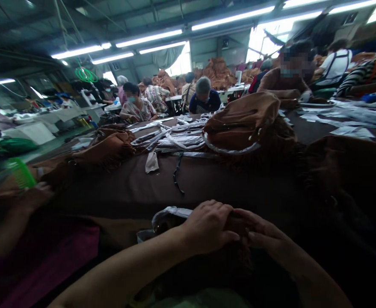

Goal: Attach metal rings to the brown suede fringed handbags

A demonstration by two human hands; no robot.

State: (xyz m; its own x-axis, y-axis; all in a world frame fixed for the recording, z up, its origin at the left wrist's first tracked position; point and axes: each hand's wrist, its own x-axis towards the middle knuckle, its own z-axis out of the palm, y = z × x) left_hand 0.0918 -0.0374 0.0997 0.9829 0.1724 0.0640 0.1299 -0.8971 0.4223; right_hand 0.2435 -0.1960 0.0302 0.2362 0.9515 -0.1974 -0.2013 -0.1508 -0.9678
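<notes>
Co-worker's hand at the far left, blurred, rests by a green plastic thing; I cannot tell whether it grips it. Next, a slouched brown bag lies at the edge of the dark bench. Further along are a paper tag and, beyond it, a heap of white strips. Nearer the wearer, a handle in white wrapping sticks up just past the left forearm and seems to belong to the piece being worked.

The left hand comes in palm down, fingers bent over a fringed bag, thumb tucked in below. That bag sits at the near side of the bench, close to the body, mostly in shadow. The right hand meets it from the other side, and its fingers and thumb appear to pinch the same brown edge, almost touching the left fingertips. Behind them stands a big bag, and a dark brown bundle lies to the right.

To my eye, the step in hand is close two-handed handling of that edge. Any next move calls for a steady left grip and fine right fingers; the gloom hides the exact spot.
</notes>
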